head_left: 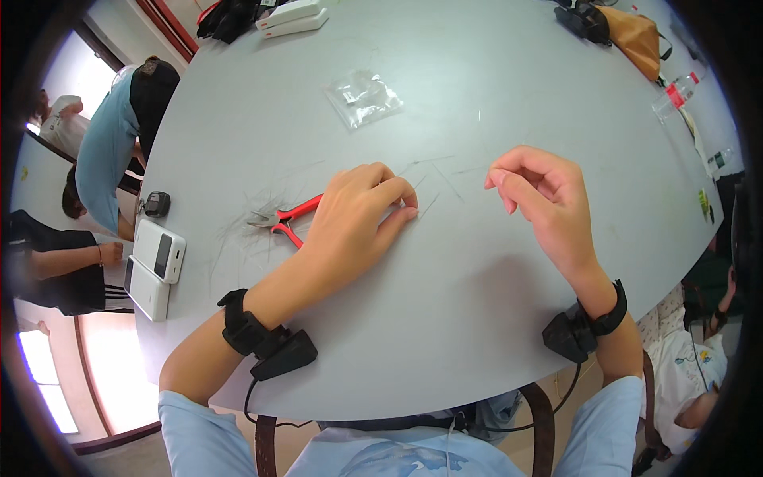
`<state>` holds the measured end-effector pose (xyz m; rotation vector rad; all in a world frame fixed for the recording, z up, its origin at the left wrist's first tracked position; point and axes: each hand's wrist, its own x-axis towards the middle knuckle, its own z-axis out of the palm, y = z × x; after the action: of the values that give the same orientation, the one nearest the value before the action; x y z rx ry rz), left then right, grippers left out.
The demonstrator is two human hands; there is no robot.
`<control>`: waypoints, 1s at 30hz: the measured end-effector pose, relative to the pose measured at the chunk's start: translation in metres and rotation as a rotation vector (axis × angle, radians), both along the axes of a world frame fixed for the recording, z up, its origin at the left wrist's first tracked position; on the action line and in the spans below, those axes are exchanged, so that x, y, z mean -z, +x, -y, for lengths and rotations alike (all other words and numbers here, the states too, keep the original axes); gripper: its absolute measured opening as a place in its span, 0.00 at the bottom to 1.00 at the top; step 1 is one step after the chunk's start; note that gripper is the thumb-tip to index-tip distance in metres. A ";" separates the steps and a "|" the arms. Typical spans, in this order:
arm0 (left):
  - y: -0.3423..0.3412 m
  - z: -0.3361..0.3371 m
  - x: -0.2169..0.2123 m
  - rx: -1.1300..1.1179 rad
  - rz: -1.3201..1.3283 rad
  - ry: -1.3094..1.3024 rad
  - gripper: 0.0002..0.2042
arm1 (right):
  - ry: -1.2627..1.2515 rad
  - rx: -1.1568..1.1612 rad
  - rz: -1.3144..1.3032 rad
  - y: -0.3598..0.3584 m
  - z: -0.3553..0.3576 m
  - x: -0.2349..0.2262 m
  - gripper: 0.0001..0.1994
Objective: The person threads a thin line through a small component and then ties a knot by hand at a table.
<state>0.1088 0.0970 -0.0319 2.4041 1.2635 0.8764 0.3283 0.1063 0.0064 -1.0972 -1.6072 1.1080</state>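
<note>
My left hand (pixel 354 211) hovers at or rests on the table left of the middle, thumb and forefinger pinched together. A thin wire piece (pixel 429 205) lies just off those fingertips; whether they grip one is too fine to see. My right hand (pixel 552 203) is lifted to the right, its thumb and forefinger closed in a pinch. Anything between them is too small to make out. Pliers with red handles (pixel 300 208) lie beside my left hand, which partly hides the handles. Several thin wire pieces (pixel 230 238) are scattered around the metal jaws.
A clear plastic bag (pixel 363 99) lies farther back on the grey table (pixel 429 318). White power banks (pixel 159 250) and a small black device (pixel 157 204) sit at the left edge. A bottle (pixel 675 97) and a tan bag (pixel 632 40) are far right. Other people stand or sit around.
</note>
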 end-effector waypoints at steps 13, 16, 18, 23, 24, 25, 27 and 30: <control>-0.011 0.034 -0.034 -0.107 0.452 -0.178 0.04 | 0.001 -0.073 0.004 -0.019 0.004 0.010 0.05; -0.031 0.052 -0.040 -0.164 0.590 -0.534 0.06 | 0.013 -0.143 0.096 -0.039 0.019 0.003 0.04; -0.043 0.064 -0.041 -0.180 0.773 -0.716 0.06 | 0.039 -0.189 0.073 -0.055 0.028 0.004 0.03; -0.065 0.077 -0.037 -0.193 0.865 -0.878 0.07 | -0.019 -0.315 -0.011 -0.093 0.045 0.009 0.03; -0.068 0.079 -0.033 -0.172 0.913 -0.881 0.07 | 0.000 -0.326 -0.026 -0.099 0.047 0.011 0.03; -0.070 0.080 -0.029 -0.148 0.960 -0.885 0.07 | -0.014 -0.312 -0.042 -0.105 0.050 0.013 0.03; -0.073 0.080 -0.025 -0.155 0.981 -0.892 0.07 | -0.007 -0.319 -0.021 -0.110 0.050 0.016 0.03; -0.074 0.081 -0.018 -0.155 1.021 -0.906 0.07 | -0.013 -0.313 0.007 -0.112 0.051 0.018 0.03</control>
<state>0.0344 0.0162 -0.0139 0.9340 1.0425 1.0358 0.2162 0.0551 -0.0113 -0.8765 -1.8217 1.3179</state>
